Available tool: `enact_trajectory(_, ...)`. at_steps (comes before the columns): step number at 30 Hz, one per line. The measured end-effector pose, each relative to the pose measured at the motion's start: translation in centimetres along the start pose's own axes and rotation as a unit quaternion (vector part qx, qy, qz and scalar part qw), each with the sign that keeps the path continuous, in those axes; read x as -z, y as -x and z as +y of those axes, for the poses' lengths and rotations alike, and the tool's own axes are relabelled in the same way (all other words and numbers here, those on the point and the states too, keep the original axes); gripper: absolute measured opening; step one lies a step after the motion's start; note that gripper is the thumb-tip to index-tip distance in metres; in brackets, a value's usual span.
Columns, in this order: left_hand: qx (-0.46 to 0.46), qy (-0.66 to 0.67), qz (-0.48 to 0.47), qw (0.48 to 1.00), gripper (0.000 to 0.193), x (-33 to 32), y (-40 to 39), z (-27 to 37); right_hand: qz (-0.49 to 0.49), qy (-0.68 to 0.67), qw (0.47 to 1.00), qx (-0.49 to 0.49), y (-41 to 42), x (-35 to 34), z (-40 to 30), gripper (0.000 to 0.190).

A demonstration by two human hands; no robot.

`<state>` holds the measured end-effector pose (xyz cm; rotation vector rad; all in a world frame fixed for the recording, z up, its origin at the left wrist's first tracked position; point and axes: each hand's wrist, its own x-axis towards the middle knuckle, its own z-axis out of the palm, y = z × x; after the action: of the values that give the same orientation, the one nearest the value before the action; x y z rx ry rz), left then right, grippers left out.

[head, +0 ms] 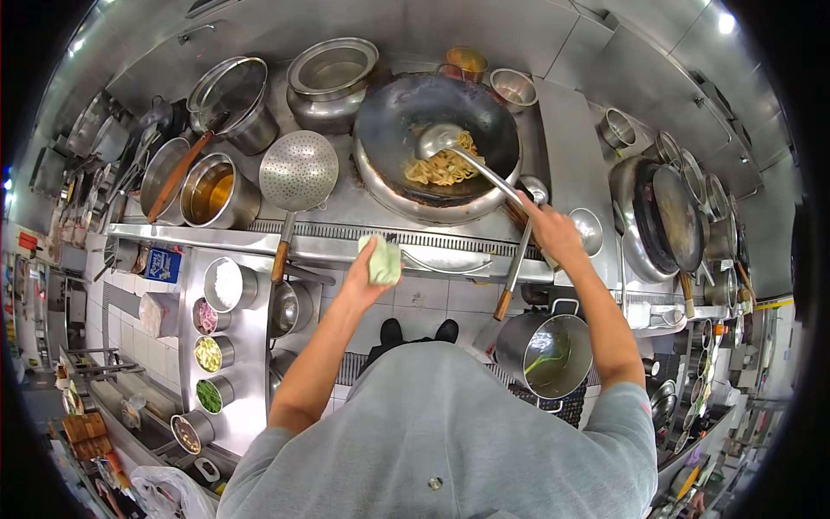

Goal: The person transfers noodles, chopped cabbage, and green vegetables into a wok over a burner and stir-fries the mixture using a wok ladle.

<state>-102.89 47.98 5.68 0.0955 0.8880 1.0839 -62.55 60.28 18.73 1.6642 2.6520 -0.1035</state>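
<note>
My right hand (552,232) grips the handle of a steel wok ladle (439,141). The ladle's bowl rests on noodles (444,168) inside a large dark wok (395,107), which sits on a round steel burner ring (421,207). A folded pale green cloth (384,261) is in my left hand (360,276), in front of the stove edge and apart from the wok. To the left of the wok lies a perforated strainer (299,170) with a wooden handle. Another wooden-handled utensil (515,266) leans over the stove's front edge below my right hand.
Left stand a pot of amber liquid (222,194), a lidless round pot (332,84) and a pot under a mesh sieve (235,91). A steel counter (249,363) bears several ingredient tins. A deep pot (519,350) stands low at right, near a second wok (677,214).
</note>
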Motion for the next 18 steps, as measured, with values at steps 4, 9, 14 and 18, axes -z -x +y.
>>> enact_trajectory(4,0.011,0.023,-0.004,1.000,0.061,-5.7,-7.7,2.4,-0.030,-0.148,0.989,-0.007,2.6,0.6,5.1,0.068)
enact_trajectory(9,0.079,0.030,0.070,0.994,0.048,-10.3,-17.3,3.5,-0.065,-0.137,0.980,-0.125,-2.2,-8.4,0.5,0.072)
enact_trajectory(14,0.058,0.017,0.137,0.989,0.032,-5.8,-23.0,2.6,-0.024,-0.093,0.994,-0.049,3.9,-2.4,-4.6,0.075)
enact_trajectory(18,0.006,-0.004,0.029,1.000,0.018,-7.8,-22.5,1.3,0.081,-0.156,0.984,0.036,5.6,-3.0,-0.8,0.071)
